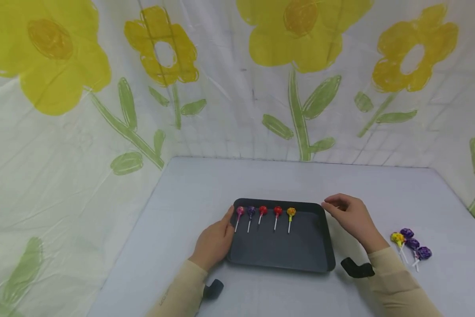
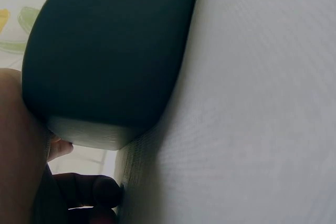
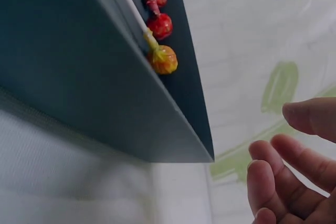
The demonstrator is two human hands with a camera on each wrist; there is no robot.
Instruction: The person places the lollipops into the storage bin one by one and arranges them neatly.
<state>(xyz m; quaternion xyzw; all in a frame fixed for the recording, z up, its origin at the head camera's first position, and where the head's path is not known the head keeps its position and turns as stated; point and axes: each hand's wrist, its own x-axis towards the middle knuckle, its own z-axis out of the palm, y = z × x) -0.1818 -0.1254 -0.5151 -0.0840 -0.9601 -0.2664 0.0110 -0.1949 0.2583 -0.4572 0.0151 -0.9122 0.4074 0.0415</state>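
A dark grey tray [image 1: 281,248] lies on the white table. Along its far side several lollipops stand in a row, sticks toward me: pink [image 1: 239,211], purple [image 1: 251,210], two red ones, and yellow [image 1: 291,212]. My left hand [image 1: 213,243] rests against the tray's left edge, a finger stretched along the rim; in the left wrist view the tray wall [image 2: 105,51] hides part of it. By the far right corner is my right hand [image 1: 350,218], fingers loosely bent. In the right wrist view this hand [image 3: 299,171] holds nothing and appears apart from the tray.
To the right of my right forearm lies a loose group of lollipops: yellow [image 1: 397,238] and purple [image 1: 424,252] ones, some touching. A white curtain with painted yellow flowers [image 1: 301,17] hangs behind the table's far edge [image 1: 301,163]. Each wrist wears a dark strap mount [image 1: 357,268].
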